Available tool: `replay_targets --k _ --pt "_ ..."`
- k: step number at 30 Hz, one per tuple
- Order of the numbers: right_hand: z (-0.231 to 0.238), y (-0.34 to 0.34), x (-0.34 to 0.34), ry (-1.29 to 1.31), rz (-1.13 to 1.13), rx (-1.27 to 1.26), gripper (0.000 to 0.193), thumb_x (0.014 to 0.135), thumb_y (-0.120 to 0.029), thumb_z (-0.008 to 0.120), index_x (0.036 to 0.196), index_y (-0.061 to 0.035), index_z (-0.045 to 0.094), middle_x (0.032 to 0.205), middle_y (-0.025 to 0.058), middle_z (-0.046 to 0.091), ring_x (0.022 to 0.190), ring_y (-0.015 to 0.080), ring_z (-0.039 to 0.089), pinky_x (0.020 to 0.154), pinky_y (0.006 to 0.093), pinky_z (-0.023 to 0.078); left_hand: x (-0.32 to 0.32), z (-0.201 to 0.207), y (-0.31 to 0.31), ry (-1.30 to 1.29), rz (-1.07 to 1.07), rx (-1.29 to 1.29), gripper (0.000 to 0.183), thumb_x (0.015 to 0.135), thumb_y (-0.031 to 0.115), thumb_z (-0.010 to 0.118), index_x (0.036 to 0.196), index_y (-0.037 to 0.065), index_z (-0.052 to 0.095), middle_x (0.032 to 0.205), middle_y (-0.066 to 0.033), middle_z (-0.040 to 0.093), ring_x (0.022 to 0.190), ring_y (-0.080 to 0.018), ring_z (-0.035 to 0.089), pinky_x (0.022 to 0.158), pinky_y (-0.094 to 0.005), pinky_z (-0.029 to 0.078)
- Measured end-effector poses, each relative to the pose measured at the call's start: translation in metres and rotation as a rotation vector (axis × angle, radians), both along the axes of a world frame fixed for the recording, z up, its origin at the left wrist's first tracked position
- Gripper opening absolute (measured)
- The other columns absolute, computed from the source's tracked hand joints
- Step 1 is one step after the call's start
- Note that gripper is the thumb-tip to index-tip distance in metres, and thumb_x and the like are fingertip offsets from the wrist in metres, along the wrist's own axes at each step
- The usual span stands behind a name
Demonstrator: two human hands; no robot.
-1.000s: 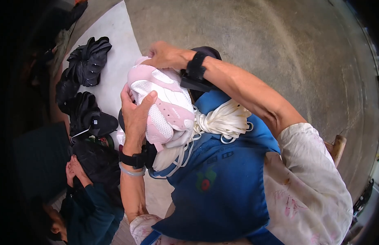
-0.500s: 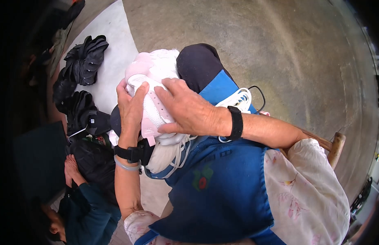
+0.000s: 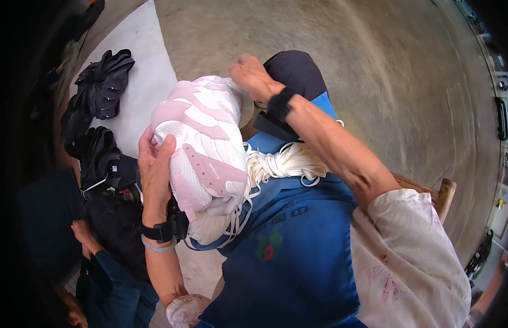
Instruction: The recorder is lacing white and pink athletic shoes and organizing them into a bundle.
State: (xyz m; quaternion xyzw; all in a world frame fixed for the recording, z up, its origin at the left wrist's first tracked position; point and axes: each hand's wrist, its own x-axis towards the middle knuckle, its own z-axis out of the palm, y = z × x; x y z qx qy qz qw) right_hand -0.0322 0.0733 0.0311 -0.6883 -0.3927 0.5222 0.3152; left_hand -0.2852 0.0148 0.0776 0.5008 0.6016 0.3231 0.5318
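A stack of pink and white shoe uppers [image 3: 202, 120] lies across my lap, its nearest upper facing me with a row of lace holes in the pink panel. My left hand [image 3: 158, 164] grips the left edge of this upper, thumb on top and fingers behind. Beyond the stack's far right end, by my dark-clothed knee, my right hand [image 3: 251, 76] is raised with its fingers curled in; what they hold, if anything, is hidden. A bundle of cream shoelaces [image 3: 289, 163] rests on my blue apron [image 3: 298, 246], right of the stack. More loose laces [image 3: 235, 221] hang below the uppers.
Bunches of black shoe uppers [image 3: 109, 82] lie on a white sheet [image 3: 147, 60] on the floor at the left. A co-worker's hand [image 3: 84, 235] is low on the left, beside black material. A wooden chair post [image 3: 445, 194] stands by my right elbow.
My right hand has left the upper and moved up and away past the stack's far end. The stack now shows more fully, and the lace bundle is uncovered. My left hand still grips the upper.
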Motion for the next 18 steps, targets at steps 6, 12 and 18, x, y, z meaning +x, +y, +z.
replay_targets --k 6,12,18 --pt "-0.078 0.028 -0.015 -0.112 -0.016 -0.054 0.056 0.083 -0.04 0.056 0.098 0.0141 0.063 0.101 0.0346 0.061 0.101 0.043 0.061 0.086 0.043 0.047 -0.002 0.007 0.002 -0.026 -0.002 -0.015 0.06 0.087 0.019 0.064 0.134 -0.005 0.035 0.123 -0.0165 0.05 0.109 -0.0187 0.051 0.094 -0.0285 0.041" --pt "-0.109 0.026 -0.009 0.093 0.066 -0.107 0.073 0.078 -0.053 0.061 0.098 0.0174 0.061 0.097 0.0335 0.063 0.092 0.0393 0.064 0.082 0.0396 0.048 -0.004 0.011 0.001 -0.043 0.016 -0.06 0.055 0.088 0.018 0.063 0.132 -0.002 0.038 0.121 -0.0132 0.052 0.108 -0.0175 0.051 0.096 -0.0293 0.04" --pt "-0.1 0.024 0.004 0.09 0.27 -0.122 0.072 0.085 -0.053 0.057 0.109 0.0153 0.058 0.1 0.0225 0.063 0.084 0.0284 0.065 0.069 0.0364 0.053 -0.003 0.009 0.001 -0.078 -0.022 -0.171 0.049 0.093 0.021 0.055 0.134 0.001 0.039 0.123 -0.011 0.053 0.109 -0.0177 0.053 0.094 -0.0303 0.042"
